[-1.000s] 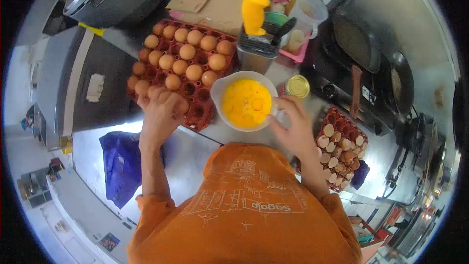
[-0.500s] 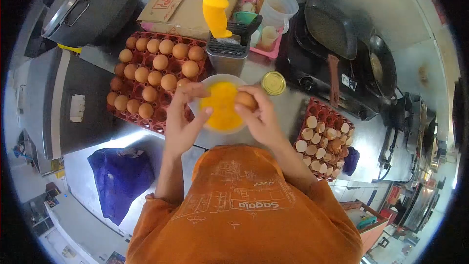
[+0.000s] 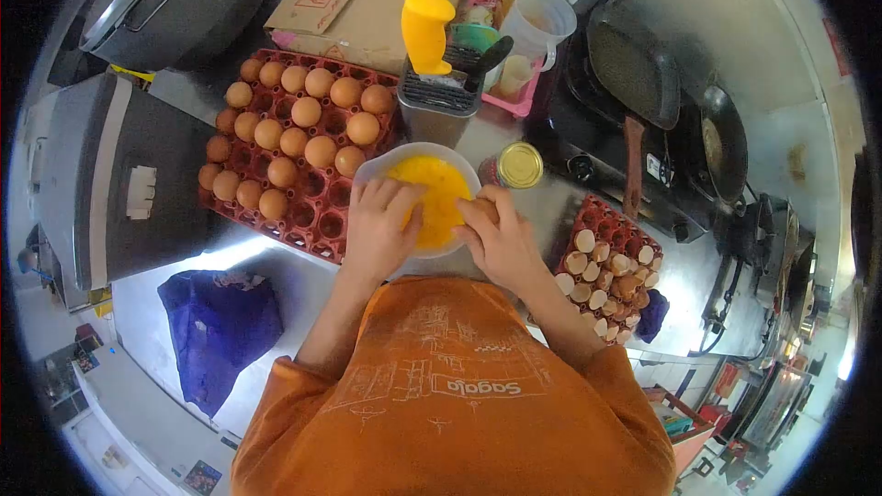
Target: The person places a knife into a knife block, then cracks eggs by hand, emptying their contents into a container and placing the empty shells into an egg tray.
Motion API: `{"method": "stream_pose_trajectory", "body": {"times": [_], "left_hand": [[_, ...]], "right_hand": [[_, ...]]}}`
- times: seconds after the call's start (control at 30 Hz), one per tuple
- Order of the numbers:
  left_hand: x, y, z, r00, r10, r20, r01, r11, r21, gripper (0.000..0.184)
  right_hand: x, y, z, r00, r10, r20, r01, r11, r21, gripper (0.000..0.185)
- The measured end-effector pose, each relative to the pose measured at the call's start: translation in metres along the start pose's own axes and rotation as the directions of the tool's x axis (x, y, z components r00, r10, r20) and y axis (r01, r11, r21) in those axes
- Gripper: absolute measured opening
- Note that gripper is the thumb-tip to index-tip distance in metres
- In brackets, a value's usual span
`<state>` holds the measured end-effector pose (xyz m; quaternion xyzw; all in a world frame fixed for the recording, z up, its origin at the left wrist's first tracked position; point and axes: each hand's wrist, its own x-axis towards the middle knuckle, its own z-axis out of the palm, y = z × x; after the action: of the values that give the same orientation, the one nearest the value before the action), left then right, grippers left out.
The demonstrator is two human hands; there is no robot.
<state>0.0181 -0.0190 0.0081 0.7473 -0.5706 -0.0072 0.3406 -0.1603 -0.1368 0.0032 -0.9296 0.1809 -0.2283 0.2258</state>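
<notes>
A pale bowl (image 3: 366,168) of yellow beaten egg (image 3: 432,174) stands in front of me. My right hand (image 3: 503,241) is closed around a brown egg (image 3: 487,209) at the bowl's right side; the fingers hide most of it. Over the left rim, my left hand (image 3: 378,230) has its fingers curled inward above the liquid. Whatever they hold, if anything, is hidden. Brown eggs fill part of a red egg tray (image 3: 331,223) to the left. Another red tray (image 3: 595,211) at the right carries many empty eggshells (image 3: 597,277).
Behind the bowl is a utensil holder (image 3: 439,119) with a yellow-handled tool (image 3: 426,32). A gold-lidded can (image 3: 520,165) stands right of the bowl. Further right, pans (image 3: 634,69) rest on a black stove (image 3: 588,142). A purple cloth (image 3: 220,331) lies at left, below a grey box (image 3: 156,165).
My left hand has moved in over the bowl and its fingers have curled. The right hand, still holding the egg, is now lower at the bowl's right side. The view has shifted slightly.
</notes>
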Motion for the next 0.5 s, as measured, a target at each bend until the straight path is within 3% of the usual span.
{"method": "stream_pose_trajectory", "body": {"times": [0.27, 0.4, 0.5], "left_hand": [[-0.0023, -0.0006, 0.0009, 1.000, 0.008, 0.002, -0.008, 1.000, 0.016, 0.028], [-0.0023, 0.0002, 0.0002, 1.000, 0.009, -0.010, -0.009, 1.000, 0.018, 0.029], [-0.0006, 0.0026, -0.0025, 1.000, 0.004, 0.001, -0.004, 1.000, 0.021, 0.029]], "right_hand": [[-0.0016, 0.0026, 0.0031, 0.998, -0.003, -0.061, 0.006, 0.999, 0.051, 0.037], [0.0020, -0.0004, 0.0025, 0.999, 0.032, 0.008, -0.032, 0.999, 0.012, 0.037], [0.0022, -0.0002, 0.0005, 0.999, -0.021, -0.026, 0.022, 0.999, 0.027, 0.038]]}}
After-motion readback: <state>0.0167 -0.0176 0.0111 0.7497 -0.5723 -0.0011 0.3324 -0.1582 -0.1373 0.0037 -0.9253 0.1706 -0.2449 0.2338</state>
